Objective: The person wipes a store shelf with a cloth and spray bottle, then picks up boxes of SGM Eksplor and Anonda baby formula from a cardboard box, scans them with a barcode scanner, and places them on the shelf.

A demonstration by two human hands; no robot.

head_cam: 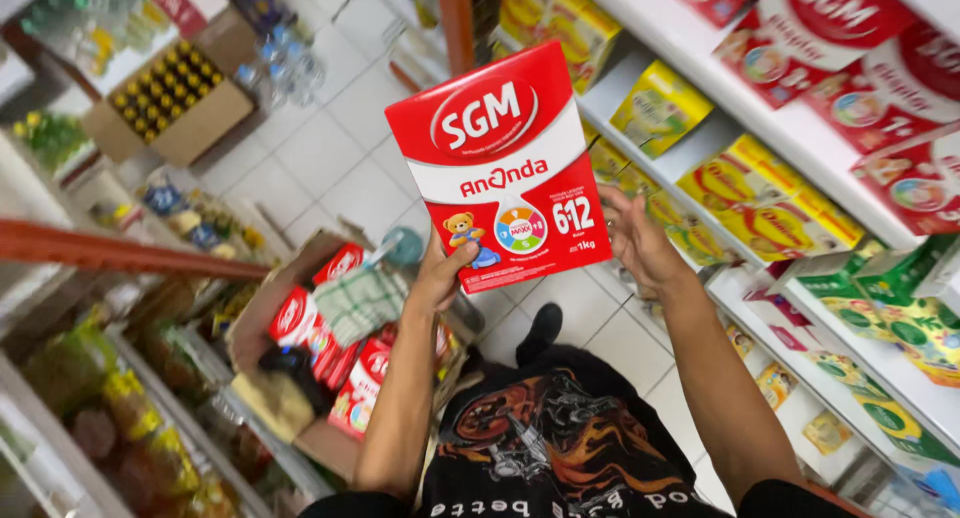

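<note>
White floor tiles (330,168) run along a narrow shop aisle between shelves. Both hands hold up a red and white carton (500,163) above the floor: the left hand (440,273) has a closed grip on its lower corner, the right hand (635,243) seems to support its back, fingers spread. Yellow and red packages (740,193) fill the right shelf (700,53); an open cardboard box (330,328) holds more red cartons.

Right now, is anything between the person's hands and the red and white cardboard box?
Nothing visible. The left hand grips the red and white cardboard box at its lower left corner, and the right hand touches its lower right edge.
</note>
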